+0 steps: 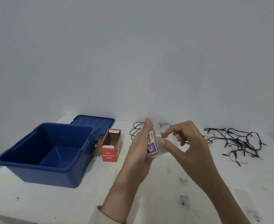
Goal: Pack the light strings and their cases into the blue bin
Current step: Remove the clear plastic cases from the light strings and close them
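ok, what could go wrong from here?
The black light string lies loosely tangled; it may snag when lifted.
The clear case, held by the left hand and pinched by the right hand, looks slick and could slip.
The open red box sits right beside the blue bin; a hand might knock it.

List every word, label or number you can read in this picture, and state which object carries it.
"LED Decorative Lights": white print on the open red cardboard box.
"DIY", sideways in red: label of the clear plastic case held in the left hand.
Barcode sticker and purple label on that case: too small to read.
Blue plastic bin: no text visible.
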`<action>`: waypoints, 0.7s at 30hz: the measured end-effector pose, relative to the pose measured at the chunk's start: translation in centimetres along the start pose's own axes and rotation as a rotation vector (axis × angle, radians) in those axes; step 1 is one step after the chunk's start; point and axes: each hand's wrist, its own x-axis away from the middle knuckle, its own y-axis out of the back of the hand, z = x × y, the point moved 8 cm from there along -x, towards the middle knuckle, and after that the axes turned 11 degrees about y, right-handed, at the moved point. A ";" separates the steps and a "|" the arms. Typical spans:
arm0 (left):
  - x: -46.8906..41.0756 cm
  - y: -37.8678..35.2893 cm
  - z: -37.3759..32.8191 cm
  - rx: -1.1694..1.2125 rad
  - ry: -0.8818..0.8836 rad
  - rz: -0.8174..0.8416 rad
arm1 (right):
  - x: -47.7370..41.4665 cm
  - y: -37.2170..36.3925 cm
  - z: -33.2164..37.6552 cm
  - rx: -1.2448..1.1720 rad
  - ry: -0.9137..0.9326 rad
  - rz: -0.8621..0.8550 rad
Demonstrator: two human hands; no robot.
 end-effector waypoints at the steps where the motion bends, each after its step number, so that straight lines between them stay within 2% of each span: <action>1: 0.0 0.0 -0.1 0.005 -0.001 -0.002 | 0.0 0.3 0.1 0.010 -0.001 -0.031; 6: -0.2 0.0 -0.2 -0.006 -0.028 0.002 | 0.6 0.4 -1.9 -0.197 -0.250 -0.115; 8: -0.3 0.2 -0.3 -0.039 -0.047 -0.022 | 0.7 0.3 -2.0 -0.224 -0.259 -0.107; 10: -0.4 0.4 -0.2 -0.064 -0.053 -0.060 | 0.7 0.8 -1.4 -0.147 -0.188 -0.135; 14: -0.4 0.3 0.0 -0.101 -0.060 -0.092 | 0.4 1.2 1.5 0.130 0.107 -0.166; 16: -0.3 0.3 -0.3 -0.102 -0.075 -0.121 | 0.3 0.8 2.0 0.244 0.165 -0.126; 21: 0.0 0.6 -0.6 -0.132 -0.079 -0.181 | 0.1 0.5 1.9 0.343 0.224 -0.046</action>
